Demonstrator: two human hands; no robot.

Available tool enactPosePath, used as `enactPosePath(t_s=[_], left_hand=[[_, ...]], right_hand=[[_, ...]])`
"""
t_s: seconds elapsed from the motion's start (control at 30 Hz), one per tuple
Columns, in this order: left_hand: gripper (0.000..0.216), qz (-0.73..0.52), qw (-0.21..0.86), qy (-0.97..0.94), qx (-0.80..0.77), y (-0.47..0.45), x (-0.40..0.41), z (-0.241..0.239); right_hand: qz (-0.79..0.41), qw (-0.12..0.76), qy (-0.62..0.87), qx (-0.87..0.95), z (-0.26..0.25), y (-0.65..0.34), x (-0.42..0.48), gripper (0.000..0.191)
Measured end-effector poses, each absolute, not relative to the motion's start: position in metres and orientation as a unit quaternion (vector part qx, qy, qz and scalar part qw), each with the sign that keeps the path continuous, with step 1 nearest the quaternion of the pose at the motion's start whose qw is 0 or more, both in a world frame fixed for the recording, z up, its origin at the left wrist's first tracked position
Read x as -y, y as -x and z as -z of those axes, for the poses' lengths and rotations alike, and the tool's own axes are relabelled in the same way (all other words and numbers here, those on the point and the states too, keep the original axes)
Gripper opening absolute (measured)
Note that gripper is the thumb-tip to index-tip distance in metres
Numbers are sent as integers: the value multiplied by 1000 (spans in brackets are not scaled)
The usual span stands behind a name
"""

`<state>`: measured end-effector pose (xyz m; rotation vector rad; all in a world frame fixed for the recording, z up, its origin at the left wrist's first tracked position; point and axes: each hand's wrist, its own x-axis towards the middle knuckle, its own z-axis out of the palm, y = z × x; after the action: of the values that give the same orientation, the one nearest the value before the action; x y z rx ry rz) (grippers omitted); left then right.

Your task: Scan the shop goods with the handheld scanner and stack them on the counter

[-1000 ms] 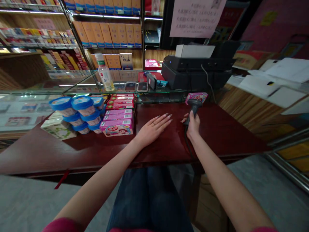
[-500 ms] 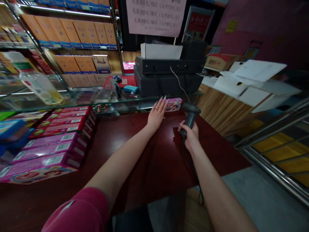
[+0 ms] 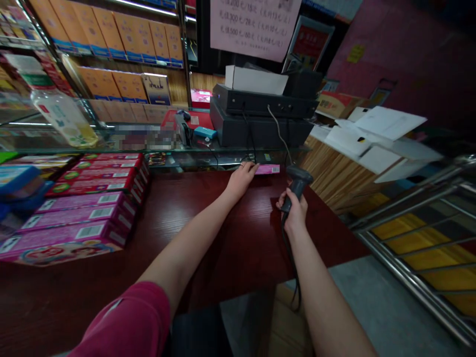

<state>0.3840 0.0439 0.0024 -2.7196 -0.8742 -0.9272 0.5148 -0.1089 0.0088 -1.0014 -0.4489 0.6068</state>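
My left hand point(image 3: 241, 178) reaches to the far edge of the dark red counter point(image 3: 223, 238), its fingers closed at the left end of a small pink box point(image 3: 268, 169). A white barcode patch shows on the side of the box facing me. My right hand point(image 3: 295, 210) is wrapped round the handle of a dark grey barcode scanner point(image 3: 298, 181), held above the counter just right of the box. The scanner's head is uppermost, and its black cable hangs down past my right wrist.
Stacked purple boxes point(image 3: 74, 223) and red boxes point(image 3: 100, 173) occupy the left of the counter. A bottle point(image 3: 63, 111) stands behind them on the glass case. Black machines point(image 3: 260, 126) sit at the back, with white cartons point(image 3: 383, 131) to the right. A metal rail point(image 3: 412, 277) runs along the right.
My left fingers, stretched out before, have curled onto the pink box. The box now shows a barcode side instead of its picture side. My right hand still holds the scanner.
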Motion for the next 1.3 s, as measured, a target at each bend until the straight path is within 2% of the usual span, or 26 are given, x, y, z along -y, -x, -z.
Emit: enactPosePath(t_s=[0.23, 0.4, 0.53, 0.77, 1.03, 1.3], left_hand=[[49, 339, 74, 870, 350, -260, -18, 2], [50, 384, 49, 837, 386, -206, -6, 4], [48, 412, 26, 830, 374, -193, 0, 7], [48, 431, -1, 819, 378, -192, 2, 6], [52, 421, 23, 825, 376, -191, 5, 5], [57, 333, 16, 869, 365, -168, 52, -15]], right_hand=[[-391, 681, 507, 356, -20, -462, 144, 46], [-437, 679, 460, 371, -22, -395, 152, 40], [-423, 666, 477, 386, -16, -367, 155, 42], [-391, 672, 498, 384, -10, -365, 158, 46], [-351, 675, 515, 395, -14, -359, 161, 43], [-277, 778, 482, 294, -12, -371, 156, 41]])
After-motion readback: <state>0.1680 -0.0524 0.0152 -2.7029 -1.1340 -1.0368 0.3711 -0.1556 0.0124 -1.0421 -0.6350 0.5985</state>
